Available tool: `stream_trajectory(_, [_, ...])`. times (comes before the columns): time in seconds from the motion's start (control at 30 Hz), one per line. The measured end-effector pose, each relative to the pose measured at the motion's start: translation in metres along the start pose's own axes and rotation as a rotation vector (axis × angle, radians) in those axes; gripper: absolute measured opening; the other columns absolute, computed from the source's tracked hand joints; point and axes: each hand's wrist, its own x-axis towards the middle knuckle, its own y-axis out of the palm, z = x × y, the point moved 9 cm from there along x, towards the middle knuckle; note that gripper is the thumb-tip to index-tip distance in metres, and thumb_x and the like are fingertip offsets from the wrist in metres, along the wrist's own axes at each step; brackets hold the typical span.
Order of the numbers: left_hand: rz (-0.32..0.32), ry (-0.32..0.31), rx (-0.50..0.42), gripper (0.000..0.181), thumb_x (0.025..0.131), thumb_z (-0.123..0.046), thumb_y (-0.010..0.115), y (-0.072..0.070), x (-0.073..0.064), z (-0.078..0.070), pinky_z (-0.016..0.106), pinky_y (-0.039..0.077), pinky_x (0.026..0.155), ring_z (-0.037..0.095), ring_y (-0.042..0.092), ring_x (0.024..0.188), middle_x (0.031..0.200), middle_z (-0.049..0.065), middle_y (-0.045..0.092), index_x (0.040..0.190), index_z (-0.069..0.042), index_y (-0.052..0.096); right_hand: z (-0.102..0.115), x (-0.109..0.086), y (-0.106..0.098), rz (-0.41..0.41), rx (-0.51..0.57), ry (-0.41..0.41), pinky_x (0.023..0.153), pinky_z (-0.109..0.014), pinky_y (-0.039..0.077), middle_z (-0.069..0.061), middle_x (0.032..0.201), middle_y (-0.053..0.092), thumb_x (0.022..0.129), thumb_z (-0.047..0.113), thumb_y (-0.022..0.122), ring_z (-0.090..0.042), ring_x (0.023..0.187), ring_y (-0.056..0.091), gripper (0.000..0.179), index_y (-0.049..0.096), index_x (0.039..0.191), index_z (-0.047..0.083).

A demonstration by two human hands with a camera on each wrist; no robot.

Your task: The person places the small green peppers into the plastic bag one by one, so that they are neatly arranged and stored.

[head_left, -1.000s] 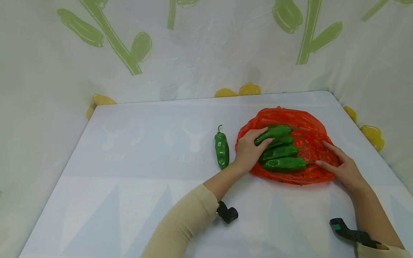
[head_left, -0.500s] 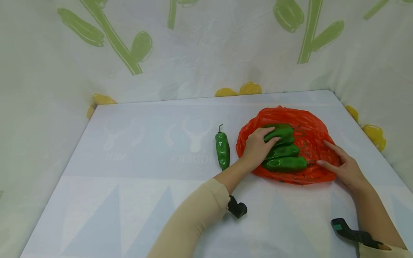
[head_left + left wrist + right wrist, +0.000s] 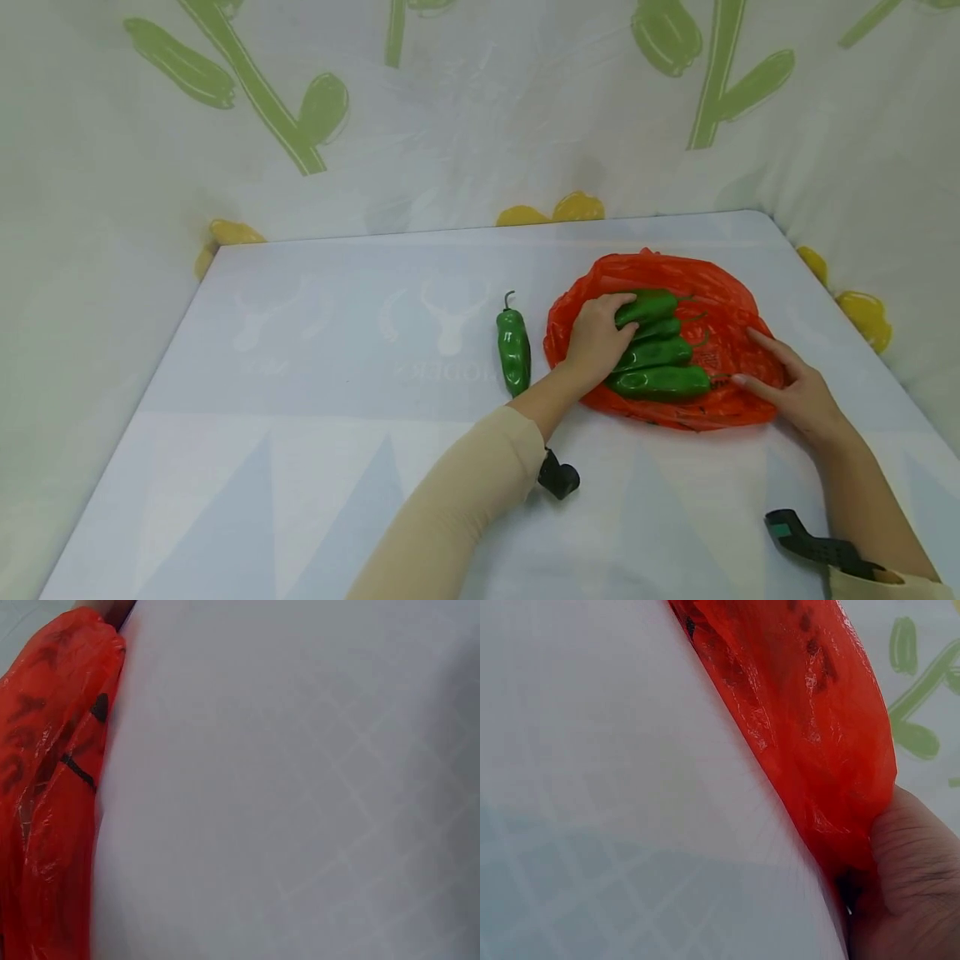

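Note:
Several green peppers point(image 3: 660, 382) lie side by side in an opened red plastic bag point(image 3: 723, 287), stems toward the right. My left hand point(image 3: 600, 337) reaches into the bag from the left, its thumb and fingers about the left end of the farthest pepper point(image 3: 648, 306), partly hiding it. At the bag's right rim, my right hand point(image 3: 810, 400) holds the plastic, with the thumb over the edge. Another green pepper point(image 3: 514, 350) lies on the table, left of the bag. The left wrist view shows the bag's outer side point(image 3: 52, 787); the left fingers are out of sight there.
A white table point(image 3: 322, 333) with faint printed patterns bears everything. Behind it hangs a pale curtain point(image 3: 487, 125) with green plant prints. Dark wrist-worn devices are on both arms, the left one point(image 3: 558, 475) low over the table.
My left hand has moved slightly right along the farthest pepper, covering more of its left end. The right hand and the bag stay nearly in place.

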Motion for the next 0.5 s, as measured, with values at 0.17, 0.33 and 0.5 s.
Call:
stream_trajectory(0.17, [0.040,-0.016,0.091,0.041,0.092,-0.010,0.058,0.0029,-0.0009,0.0029,0.024,0.040,0.101,0.015,0.049,0.123,0.135,0.000,0.055,0.133,-0.013,0.055,0.0001,-0.0001,0.0012,-0.006,0.009,-0.013,0.109,-0.062,0.013,-0.003,0.160,0.004,0.093,0.034,0.058,-0.033,0.145,-0.001,0.071,0.016,0.150,0.039])
stream_trajectory(0.33, [0.047,-0.022,0.029,0.044,0.091,-0.014,0.060,0.0018,-0.0015,0.0035,0.024,0.041,0.101,0.013,0.050,0.123,0.135,0.000,0.054,0.134,-0.012,0.053,-0.0008,-0.0003,0.0013,0.004,0.008,0.002,0.105,-0.066,0.016,-0.004,0.160,0.002,0.093,0.035,0.058,-0.035,0.144,-0.003,0.071,0.015,0.150,0.040])
stream_trajectory(0.5, [0.036,-0.047,-0.060,0.048,0.088,-0.022,0.066,-0.0034,-0.0024,0.0053,0.023,0.044,0.097,0.011,0.053,0.117,0.132,-0.001,0.057,0.134,-0.013,0.054,-0.0004,0.0011,0.0008,0.013,-0.003,0.004,0.103,-0.068,0.017,-0.007,0.160,0.001,0.093,0.035,0.058,-0.037,0.144,-0.004,0.073,0.014,0.150,0.039])
